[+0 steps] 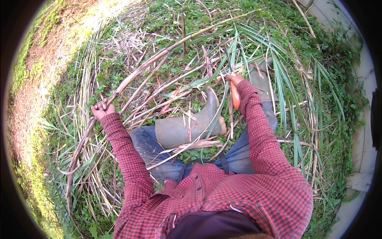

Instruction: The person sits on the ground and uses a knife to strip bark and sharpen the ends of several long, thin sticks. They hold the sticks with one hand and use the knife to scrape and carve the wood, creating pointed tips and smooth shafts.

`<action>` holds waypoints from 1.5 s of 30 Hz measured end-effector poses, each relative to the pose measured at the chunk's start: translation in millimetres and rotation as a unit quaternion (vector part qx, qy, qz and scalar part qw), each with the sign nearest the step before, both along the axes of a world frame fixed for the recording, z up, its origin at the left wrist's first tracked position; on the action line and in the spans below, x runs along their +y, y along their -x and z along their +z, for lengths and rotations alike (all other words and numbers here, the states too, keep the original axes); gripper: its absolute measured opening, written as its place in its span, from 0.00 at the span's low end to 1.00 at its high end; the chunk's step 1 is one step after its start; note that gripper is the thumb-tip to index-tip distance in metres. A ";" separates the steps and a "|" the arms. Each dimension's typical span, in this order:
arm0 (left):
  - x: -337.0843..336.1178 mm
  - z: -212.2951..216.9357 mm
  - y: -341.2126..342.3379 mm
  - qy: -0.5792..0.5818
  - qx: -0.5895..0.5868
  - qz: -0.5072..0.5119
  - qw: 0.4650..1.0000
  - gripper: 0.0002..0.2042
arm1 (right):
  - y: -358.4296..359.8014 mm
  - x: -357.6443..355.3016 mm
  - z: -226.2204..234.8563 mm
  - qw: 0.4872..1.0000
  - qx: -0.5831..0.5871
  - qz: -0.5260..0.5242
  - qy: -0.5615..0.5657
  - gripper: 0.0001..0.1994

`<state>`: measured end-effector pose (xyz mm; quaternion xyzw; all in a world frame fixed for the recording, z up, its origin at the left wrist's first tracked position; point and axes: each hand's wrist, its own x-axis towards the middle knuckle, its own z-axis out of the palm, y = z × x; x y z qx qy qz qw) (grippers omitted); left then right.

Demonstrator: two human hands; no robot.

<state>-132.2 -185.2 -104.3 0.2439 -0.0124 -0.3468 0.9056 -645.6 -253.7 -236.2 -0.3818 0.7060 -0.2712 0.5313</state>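
My left hand [104,109] is closed round a long dry cane stalk [140,71]. The stalk slants up to the far right, greener toward its thin far end; leafy strips trail behind the hand toward the lower left. My right hand [235,78] grips a knife with an orange handle [235,98]. The handle's end sticks out below the fist, and a thin dark blade, seen nearly edge-on, points away from me. The knife is apart from the stalk. Cut stalks and husk strips [171,95] lie between my hands.
I sit on weedy ground, legs bent, in rubber boots [183,129]. A curved row of thin stalks [82,87] lies at left. Long green leaves [296,123] spread at right. An upright stick [183,34] stands ahead, and a pale wall [364,119] borders the right side.
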 end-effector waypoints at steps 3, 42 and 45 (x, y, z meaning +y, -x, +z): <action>8.7 12.5 12.8 0.012 -0.015 -0.020 1.000 0.17 | -12.7 6.8 -27.1 0.943 0.251 0.174 0.137 0.23; 197.8 -108.8 162.9 -0.152 0.011 -0.228 0.962 0.22 | 118.1 21.2 78.3 0.908 0.381 0.173 0.003 0.21; 235.9 -97.0 160.4 -0.130 0.019 -0.229 0.965 0.22 | 95.2 67.9 79.2 0.948 0.290 0.124 0.051 0.20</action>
